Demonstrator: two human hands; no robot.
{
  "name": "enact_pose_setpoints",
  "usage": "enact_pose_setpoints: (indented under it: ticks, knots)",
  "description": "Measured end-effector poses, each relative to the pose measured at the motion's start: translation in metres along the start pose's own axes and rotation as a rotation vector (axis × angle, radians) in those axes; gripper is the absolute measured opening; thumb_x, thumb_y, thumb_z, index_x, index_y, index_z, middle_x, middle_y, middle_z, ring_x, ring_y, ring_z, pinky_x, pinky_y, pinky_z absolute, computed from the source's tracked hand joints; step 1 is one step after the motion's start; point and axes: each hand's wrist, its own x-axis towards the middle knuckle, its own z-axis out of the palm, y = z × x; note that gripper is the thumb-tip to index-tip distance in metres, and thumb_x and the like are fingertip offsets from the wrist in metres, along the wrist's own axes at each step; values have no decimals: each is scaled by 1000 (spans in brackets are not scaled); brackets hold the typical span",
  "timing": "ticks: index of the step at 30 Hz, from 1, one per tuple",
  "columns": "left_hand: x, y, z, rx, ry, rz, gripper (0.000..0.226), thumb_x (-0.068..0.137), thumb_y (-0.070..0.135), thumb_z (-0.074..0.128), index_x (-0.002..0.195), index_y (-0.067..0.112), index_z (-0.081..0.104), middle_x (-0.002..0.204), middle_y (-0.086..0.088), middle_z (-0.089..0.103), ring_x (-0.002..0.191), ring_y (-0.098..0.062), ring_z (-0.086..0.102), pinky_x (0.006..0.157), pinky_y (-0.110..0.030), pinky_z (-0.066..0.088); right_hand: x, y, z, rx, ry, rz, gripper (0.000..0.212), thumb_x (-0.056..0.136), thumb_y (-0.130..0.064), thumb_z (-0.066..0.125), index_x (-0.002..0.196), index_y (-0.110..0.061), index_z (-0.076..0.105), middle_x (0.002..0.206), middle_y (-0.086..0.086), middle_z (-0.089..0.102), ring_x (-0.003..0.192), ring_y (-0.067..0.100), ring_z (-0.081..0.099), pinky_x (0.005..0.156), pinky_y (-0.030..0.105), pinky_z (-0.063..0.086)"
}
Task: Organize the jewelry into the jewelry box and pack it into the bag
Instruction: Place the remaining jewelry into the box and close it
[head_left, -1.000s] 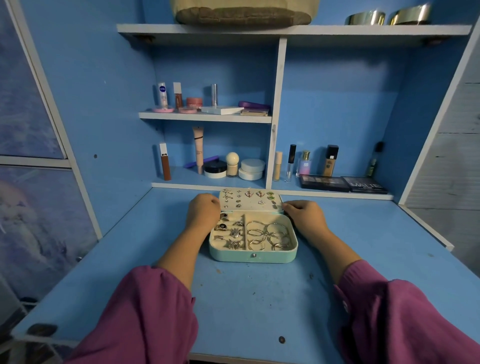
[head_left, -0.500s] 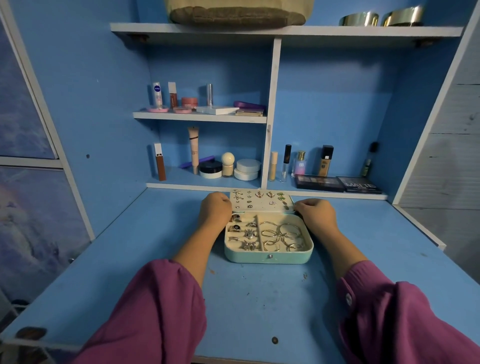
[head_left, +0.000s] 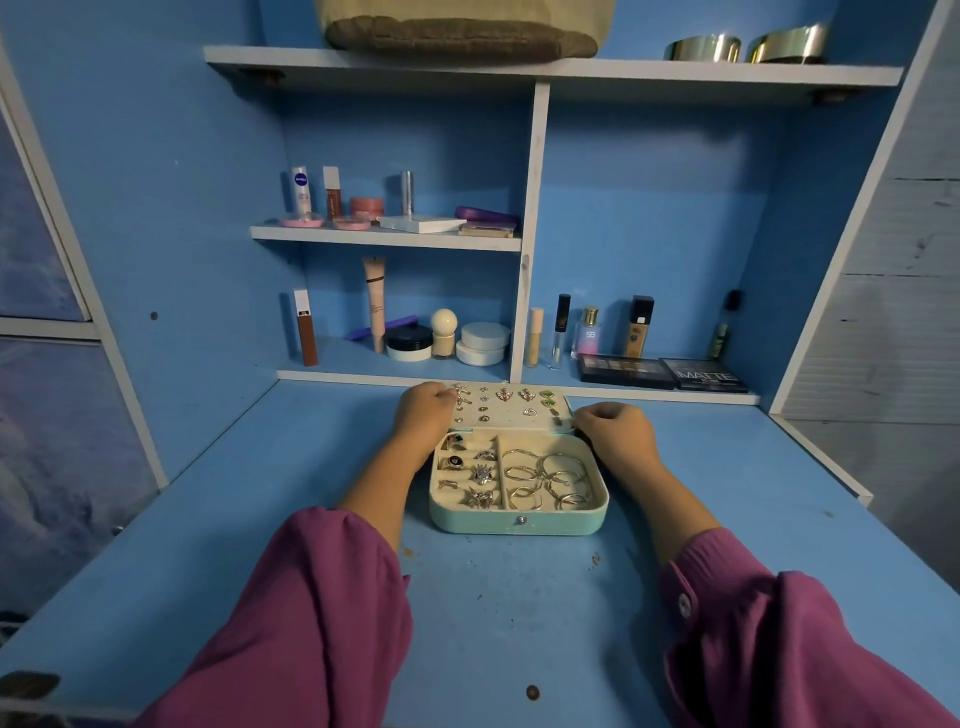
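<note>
Flanking jewelry box (head_left: 519, 519): hands (MATTE palette (head_left: 704, 375))

Legible text on the shelved cosmetics. The white tube (head_left: 301, 193) at the left end of the middle shelf bears a round dark-blue badge reading "NIVEA" (small, though its form is plain). The black eyeshadow palette (head_left: 704, 375) lying flat at the right of the bottom shelf shows "MATTE" in pale capitals across its lid; a smaller line beneath is too blurred to read. The pink-and-blue perfume bottle (head_left: 589, 333) beside the foundation bottle carries the letters "SB".
</note>
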Motion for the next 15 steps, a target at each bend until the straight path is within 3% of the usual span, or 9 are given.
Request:
enact_pose_setpoints:
  ticks: [7, 12, 15]
  knots:
    - [7, 0, 3, -153, 57, -20, 28, 97, 18, 50, 122, 9, 60, 124, -9, 61, 113, -24, 56, 99, -37, 44, 4, 1, 0, 7, -8, 9, 16, 91, -19, 59, 99, -12, 71, 97, 3, 67, 91, 16, 60, 78, 27, 48]
    - [1, 4, -3, -405, 101, 40, 25, 93, 5, 54, 117, 10, 61, 111, -6, 63, 86, -11, 61, 63, -16, 49, 4, 1, 1, 17, 3, -3, 18, 89, -20, 61, 102, -12, 71, 99, 5, 69, 88, 16, 61, 73, 26, 48]
    - [-2, 7, -6, -515, 108, 54, 30, 89, 0, 61, 117, 9, 60, 98, -5, 65, 77, -8, 62, 54, -10, 49, 3, 0, 3, 66, -3, -29, 19, 90, -21, 62, 105, -12, 70, 97, 3, 68, 81, 14, 60, 69, 24, 48]
